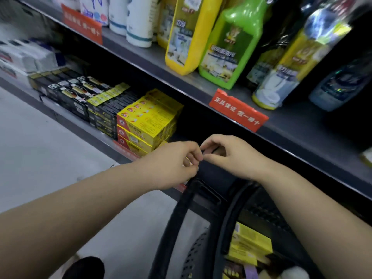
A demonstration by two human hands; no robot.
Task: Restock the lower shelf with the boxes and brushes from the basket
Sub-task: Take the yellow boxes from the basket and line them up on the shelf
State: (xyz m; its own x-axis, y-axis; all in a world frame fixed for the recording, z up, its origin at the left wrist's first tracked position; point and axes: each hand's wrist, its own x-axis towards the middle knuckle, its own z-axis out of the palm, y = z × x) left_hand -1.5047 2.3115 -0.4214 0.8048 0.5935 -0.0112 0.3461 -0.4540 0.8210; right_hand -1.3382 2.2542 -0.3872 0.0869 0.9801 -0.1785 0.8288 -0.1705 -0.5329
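My left hand [177, 164] and my right hand [227, 156] meet fingertip to fingertip in front of the lower shelf [104, 140]. Both have curled fingers and pinch a thin dark item [208, 152]; blur hides what it is. Right below them rise the two black handles [181, 214] of the basket [193, 252]. Several yellow boxes [249, 242] lie in the basket at the bottom right. On the lower shelf stand stacked yellow boxes [145, 121] and rows of black boxes [80, 95]. The shelf behind my hands is dark.
The upper shelf [231, 91] overhangs my hands and carries yellow, green and dark bottles [231, 43] with orange price tags [237, 109]. White packs [24, 57] sit far left. Pale floor [40, 148] lies to the left, and a dark shoe [84, 268] shows at the bottom.
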